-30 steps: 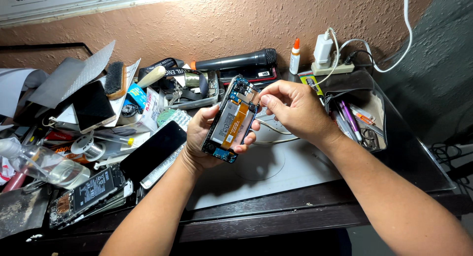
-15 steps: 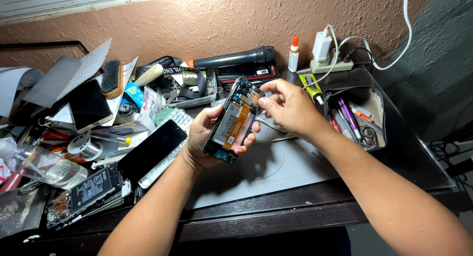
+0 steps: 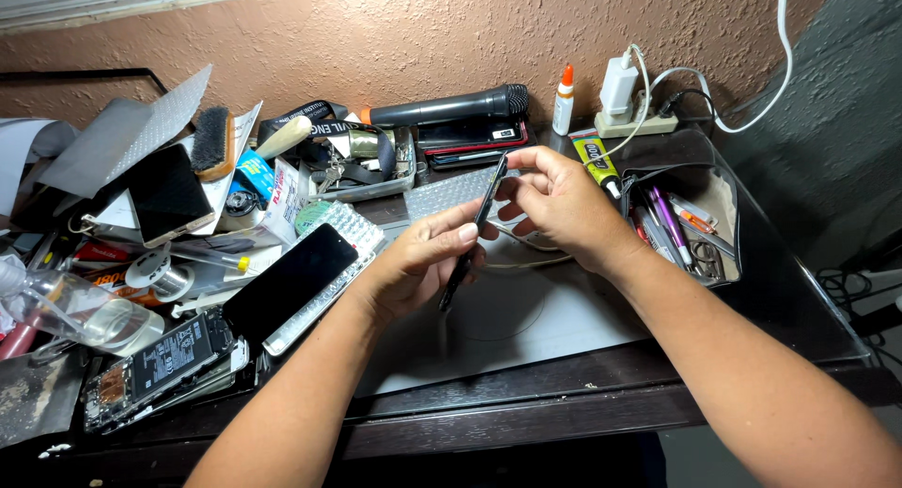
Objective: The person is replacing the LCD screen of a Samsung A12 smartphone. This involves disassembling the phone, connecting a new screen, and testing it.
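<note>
Fingers of both hands clamped on an opened phone (image 3: 473, 234), turned edge-on.
The left hand (image 3: 421, 267) pinches its lower half, the right hand (image 3: 556, 206) its top end, above the grey mat (image 3: 526, 324).

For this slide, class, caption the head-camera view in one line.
Both hands, left hand and right hand, hold a thin black opened phone edge-on above a cluttered workbench.

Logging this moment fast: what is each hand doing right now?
Left hand: closed on the lower part of the opened phone, held edge-on.
Right hand: fingertips pinch the phone's upper end.
</note>
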